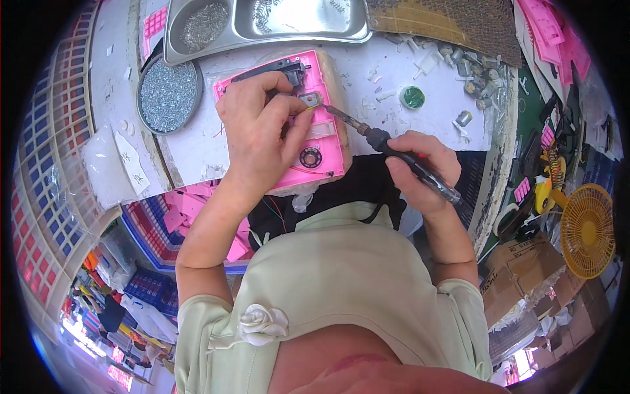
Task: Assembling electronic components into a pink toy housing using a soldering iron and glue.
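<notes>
My left hand point(261, 125) lies on a pink plastic casing point(325, 141) on the white workbench point(197, 148), its fingertips pinching a thin wire by a small metal part point(310, 100). My right hand point(423, 171) grips a black-handled soldering iron point(394, 152) like a pen. The iron's tip reaches left to that metal part, right beside my left fingertips. The casing carries a black strip along its top edge and a round black component point(310, 157) near its lower edge.
A round tin of small screws point(168, 95) sits left of the casing; a steel compartment tray point(262, 23) lies behind it. A green round pad point(412, 97) and loose small motors point(472, 75) lie to the right. Pink parts fill a crate point(180, 213) below; a yellow fan point(586, 230) stands far right.
</notes>
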Action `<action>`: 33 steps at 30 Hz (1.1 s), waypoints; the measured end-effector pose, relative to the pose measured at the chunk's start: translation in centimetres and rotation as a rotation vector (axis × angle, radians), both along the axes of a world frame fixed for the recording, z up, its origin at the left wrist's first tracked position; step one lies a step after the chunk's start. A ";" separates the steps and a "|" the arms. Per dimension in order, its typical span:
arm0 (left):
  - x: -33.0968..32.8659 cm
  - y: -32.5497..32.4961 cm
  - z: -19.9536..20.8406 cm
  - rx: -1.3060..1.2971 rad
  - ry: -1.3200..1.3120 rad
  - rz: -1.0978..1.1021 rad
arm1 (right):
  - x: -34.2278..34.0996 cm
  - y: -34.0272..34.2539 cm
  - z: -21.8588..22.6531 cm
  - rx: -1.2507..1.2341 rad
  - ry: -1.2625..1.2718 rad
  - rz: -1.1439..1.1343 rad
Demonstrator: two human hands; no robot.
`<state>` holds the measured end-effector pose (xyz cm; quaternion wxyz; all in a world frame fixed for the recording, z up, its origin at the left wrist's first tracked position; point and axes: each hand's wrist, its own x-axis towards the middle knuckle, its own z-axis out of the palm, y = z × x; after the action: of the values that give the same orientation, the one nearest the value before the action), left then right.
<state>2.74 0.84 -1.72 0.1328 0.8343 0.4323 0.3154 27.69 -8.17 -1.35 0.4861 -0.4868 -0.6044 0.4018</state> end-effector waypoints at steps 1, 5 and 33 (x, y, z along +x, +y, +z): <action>0.0 0.0 0.0 0.003 0.000 0.002 | 0.0 -0.1 0.0 -0.006 -0.004 0.012; 0.0 -0.1 0.1 -0.002 0.006 0.006 | 0.0 0.1 0.2 -0.008 -0.013 -0.032; 1.1 0.1 1.4 -0.013 0.149 0.054 | 0.7 0.8 -0.2 0.044 -0.005 -0.058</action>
<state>3.84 0.90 -0.31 0.0970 0.8426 0.4654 0.2530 28.38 -7.36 -1.55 0.5067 -0.4942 -0.6000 0.3729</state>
